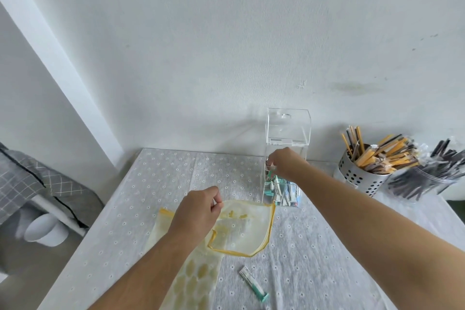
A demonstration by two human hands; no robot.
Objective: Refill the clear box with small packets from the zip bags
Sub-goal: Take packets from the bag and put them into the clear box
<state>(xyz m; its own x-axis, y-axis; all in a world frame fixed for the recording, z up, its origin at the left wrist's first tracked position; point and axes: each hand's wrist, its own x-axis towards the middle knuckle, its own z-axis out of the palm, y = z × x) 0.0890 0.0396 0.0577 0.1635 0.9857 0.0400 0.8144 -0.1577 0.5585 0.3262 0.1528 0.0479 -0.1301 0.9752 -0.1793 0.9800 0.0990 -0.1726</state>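
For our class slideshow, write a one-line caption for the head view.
Left hand pinches the yellow-edged zip bag; right hand holds packets in the open clear box.

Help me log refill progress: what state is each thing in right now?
Clear box: lid raised, packets piled low inside.
Upper zip bag: mouth open, lifted off the tablecloth.
Lower zip bag: lying flat on the tablecloth.
Loose packet: lying on the tablecloth, outside the box.
Left hand: pinches the upper bag's rim.
Right hand: at the box's mouth, fingers curled round packets.
Metal holder: upright, full of sticks.
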